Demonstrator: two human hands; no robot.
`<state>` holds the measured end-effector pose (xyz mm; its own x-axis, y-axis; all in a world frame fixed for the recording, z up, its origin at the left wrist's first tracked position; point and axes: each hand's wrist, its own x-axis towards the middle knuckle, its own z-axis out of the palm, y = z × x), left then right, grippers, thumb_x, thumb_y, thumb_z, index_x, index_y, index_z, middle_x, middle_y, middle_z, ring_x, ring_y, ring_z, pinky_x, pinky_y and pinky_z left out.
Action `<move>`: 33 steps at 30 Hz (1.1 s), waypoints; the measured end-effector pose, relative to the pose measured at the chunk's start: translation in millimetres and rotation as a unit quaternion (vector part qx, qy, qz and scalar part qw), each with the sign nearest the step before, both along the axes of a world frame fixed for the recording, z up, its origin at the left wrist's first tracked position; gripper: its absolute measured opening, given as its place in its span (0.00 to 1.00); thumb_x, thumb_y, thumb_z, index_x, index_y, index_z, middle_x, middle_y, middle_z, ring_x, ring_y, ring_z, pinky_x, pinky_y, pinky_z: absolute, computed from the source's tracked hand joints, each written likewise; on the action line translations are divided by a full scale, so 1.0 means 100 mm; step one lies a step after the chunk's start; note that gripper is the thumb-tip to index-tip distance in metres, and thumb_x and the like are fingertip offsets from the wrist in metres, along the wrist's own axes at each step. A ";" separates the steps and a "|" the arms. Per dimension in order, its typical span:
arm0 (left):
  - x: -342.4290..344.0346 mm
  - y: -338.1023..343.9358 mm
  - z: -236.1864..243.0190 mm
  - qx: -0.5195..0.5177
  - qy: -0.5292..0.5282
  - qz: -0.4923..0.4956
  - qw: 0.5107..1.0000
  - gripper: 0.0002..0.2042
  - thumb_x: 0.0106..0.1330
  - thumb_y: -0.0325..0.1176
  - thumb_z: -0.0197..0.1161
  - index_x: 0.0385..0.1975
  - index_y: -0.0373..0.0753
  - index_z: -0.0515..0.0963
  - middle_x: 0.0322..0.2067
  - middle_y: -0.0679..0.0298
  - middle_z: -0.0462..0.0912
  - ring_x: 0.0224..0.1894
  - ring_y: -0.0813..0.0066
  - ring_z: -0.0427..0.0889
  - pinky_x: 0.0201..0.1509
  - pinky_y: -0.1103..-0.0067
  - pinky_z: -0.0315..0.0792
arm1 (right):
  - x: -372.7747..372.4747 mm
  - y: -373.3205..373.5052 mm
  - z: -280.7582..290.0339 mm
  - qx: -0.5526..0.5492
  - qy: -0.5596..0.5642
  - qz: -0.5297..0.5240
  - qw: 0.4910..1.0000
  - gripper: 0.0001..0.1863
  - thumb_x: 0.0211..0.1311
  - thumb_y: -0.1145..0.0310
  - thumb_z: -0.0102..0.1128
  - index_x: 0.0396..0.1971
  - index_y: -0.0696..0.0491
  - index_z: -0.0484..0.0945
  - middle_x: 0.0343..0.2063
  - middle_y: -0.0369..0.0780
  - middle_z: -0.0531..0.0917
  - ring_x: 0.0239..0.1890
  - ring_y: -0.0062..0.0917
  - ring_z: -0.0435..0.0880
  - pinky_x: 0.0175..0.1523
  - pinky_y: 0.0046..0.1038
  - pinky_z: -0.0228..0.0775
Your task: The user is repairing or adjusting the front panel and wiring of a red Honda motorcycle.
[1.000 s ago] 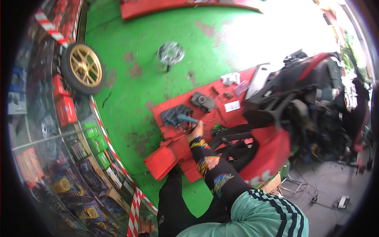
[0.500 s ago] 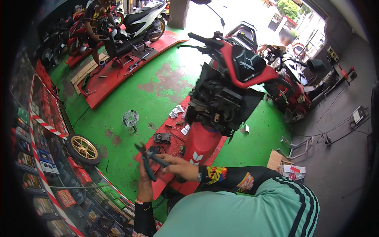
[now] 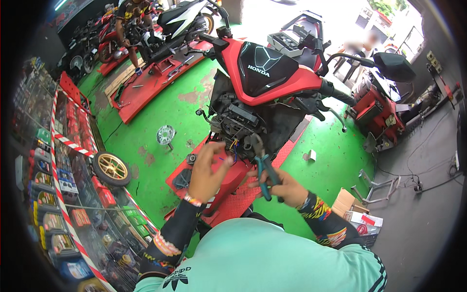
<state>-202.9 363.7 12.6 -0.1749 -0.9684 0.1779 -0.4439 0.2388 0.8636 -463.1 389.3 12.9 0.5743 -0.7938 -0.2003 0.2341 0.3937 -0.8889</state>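
In front of me stands a red and black scooter [image 3: 265, 92], its front panels off and its dark inner parts bare. My right hand [image 3: 292, 189] grips teal-handled pliers [image 3: 265, 170], whose jaws point up at the exposed parts. Thin yellow and blue wires [image 3: 235, 145] stick out beside the jaws. Just left of these wires is my left hand [image 3: 206, 173], thumb and fingers apart, with nothing seen in it. Whether its fingertips touch the wires, I cannot tell. Below both hands lies the scooter's red front fender [image 3: 231, 182].
A red lift platform [image 3: 245, 197] lies under the scooter. To the left are a brake disc on a stand [image 3: 166, 136], a gold-rimmed wheel [image 3: 111, 168] and a glass display case [image 3: 87, 219]. Cardboard boxes [image 3: 357, 214] sit at right. Another person [image 3: 130, 29] works at a far scooter.
My hands have drawn apart and moved up to the scooter's front. The pliers, formerly between both hands, are now in my right hand alone. The handlebar has turned in view.
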 end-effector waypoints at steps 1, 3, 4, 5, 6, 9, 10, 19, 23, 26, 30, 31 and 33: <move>-0.08 -0.12 -0.02 0.003 0.041 0.076 0.996 0.21 0.75 0.43 0.58 0.58 0.31 0.74 0.54 0.53 0.79 0.55 0.65 0.79 0.57 0.71 0.73 | -0.13 -0.11 0.02 0.010 -0.001 0.000 1.000 0.19 0.55 0.78 0.52 0.48 0.54 0.76 0.39 0.33 0.74 0.37 0.16 0.74 0.41 0.23 0.68; -0.22 -0.41 -0.10 0.060 0.056 0.103 0.991 0.20 0.73 0.44 0.59 0.52 0.32 0.77 0.47 0.55 0.82 0.47 0.67 0.81 0.51 0.72 0.74 | -0.32 -0.34 0.06 -0.014 0.181 0.055 0.982 0.24 0.55 0.78 0.51 0.54 0.54 0.77 0.37 0.32 0.75 0.35 0.15 0.73 0.40 0.22 0.68; -0.27 -0.52 -0.15 0.072 0.089 0.115 0.987 0.19 0.72 0.46 0.59 0.45 0.33 0.80 0.40 0.56 0.85 0.39 0.68 0.83 0.44 0.72 0.75 | -0.38 -0.44 0.08 -0.025 0.219 0.078 0.972 0.28 0.55 0.78 0.52 0.60 0.53 0.76 0.35 0.31 0.74 0.34 0.15 0.73 0.39 0.21 0.68; -0.31 -0.62 -0.20 0.085 0.087 0.122 0.985 0.19 0.72 0.46 0.59 0.45 0.33 0.80 0.40 0.56 0.85 0.39 0.68 0.83 0.44 0.72 0.75 | -0.41 -0.53 0.10 -0.024 0.198 0.092 0.975 0.28 0.55 0.78 0.52 0.60 0.53 0.76 0.35 0.31 0.74 0.34 0.15 0.73 0.39 0.21 0.68; -0.34 -0.70 -0.25 0.106 0.101 0.121 0.982 0.19 0.72 0.46 0.60 0.42 0.32 0.80 0.35 0.58 0.85 0.36 0.69 0.83 0.42 0.74 0.74 | -0.44 -0.59 0.13 -0.034 0.236 0.105 0.966 0.29 0.55 0.77 0.52 0.60 0.52 0.76 0.35 0.31 0.74 0.34 0.15 0.72 0.39 0.21 0.67; -0.39 -0.75 -0.36 0.110 0.108 0.100 0.983 0.15 0.75 0.38 0.58 0.37 0.30 0.79 0.31 0.63 0.84 0.36 0.76 0.81 0.44 0.78 0.74 | -0.48 -0.77 0.22 -0.047 0.284 0.129 0.949 0.28 0.57 0.76 0.54 0.61 0.51 0.77 0.32 0.30 0.72 0.31 0.14 0.71 0.36 0.20 0.66; -0.42 -0.74 -0.38 0.105 0.126 0.099 0.981 0.14 0.74 0.37 0.58 0.36 0.31 0.79 0.30 0.64 0.83 0.35 0.78 0.80 0.43 0.79 0.73 | -0.49 -0.84 0.25 -0.045 0.300 0.134 0.943 0.28 0.57 0.75 0.55 0.61 0.51 0.77 0.31 0.30 0.72 0.29 0.13 0.71 0.34 0.20 0.65; -0.47 -0.68 -0.39 0.073 0.146 0.114 0.980 0.11 0.73 0.35 0.59 0.36 0.32 0.80 0.27 0.71 0.78 0.28 0.85 0.74 0.32 0.82 0.69 | -0.43 -1.15 0.40 -0.056 0.381 0.161 0.909 0.26 0.55 0.78 0.52 0.57 0.56 0.78 0.27 0.29 0.70 0.26 0.14 0.69 0.32 0.20 0.64; -0.46 -0.70 -0.45 0.059 0.158 0.111 0.979 0.10 0.73 0.34 0.59 0.38 0.32 0.81 0.28 0.70 0.79 0.29 0.85 0.75 0.33 0.82 0.70 | -0.36 -1.18 0.37 -0.070 0.377 0.143 0.913 0.19 0.56 0.76 0.53 0.49 0.55 0.79 0.24 0.29 0.70 0.24 0.13 0.68 0.30 0.20 0.62; -0.44 -0.70 -0.46 0.035 0.156 0.108 0.981 0.10 0.72 0.34 0.59 0.39 0.32 0.81 0.29 0.69 0.80 0.30 0.85 0.75 0.34 0.83 0.70 | -0.32 -1.17 0.35 -0.098 0.395 0.127 0.905 0.12 0.57 0.74 0.55 0.42 0.54 0.78 0.23 0.32 0.71 0.23 0.16 0.70 0.29 0.24 0.63; -0.41 -0.72 -0.45 0.045 0.136 0.104 0.984 0.11 0.73 0.34 0.59 0.39 0.32 0.81 0.31 0.68 0.81 0.32 0.84 0.76 0.36 0.82 0.71 | -0.30 -1.11 0.33 -0.239 0.458 0.100 0.851 0.11 0.54 0.77 0.53 0.39 0.56 0.76 0.26 0.37 0.75 0.26 0.22 0.74 0.33 0.28 0.68; -0.40 -0.72 -0.45 0.048 0.141 0.101 0.984 0.11 0.73 0.35 0.58 0.39 0.32 0.81 0.31 0.68 0.81 0.33 0.83 0.76 0.37 0.82 0.71 | -0.28 -1.10 0.32 -0.235 0.460 0.105 0.850 0.11 0.54 0.77 0.53 0.39 0.56 0.76 0.26 0.37 0.75 0.26 0.22 0.74 0.33 0.28 0.68; -0.38 -0.73 -0.46 0.049 0.144 0.097 0.984 0.11 0.73 0.35 0.58 0.39 0.32 0.81 0.32 0.68 0.81 0.33 0.83 0.77 0.38 0.81 0.72 | -0.26 -1.09 0.31 -0.305 0.473 0.087 0.822 0.10 0.53 0.77 0.52 0.37 0.56 0.74 0.26 0.41 0.75 0.28 0.26 0.76 0.35 0.32 0.69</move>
<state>-240.9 290.7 -33.7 0.0583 -0.9936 0.0970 -0.2056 0.0831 0.9751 -489.4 280.6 43.5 0.5060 -0.8348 -0.2172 -0.6887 -0.2393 -0.6844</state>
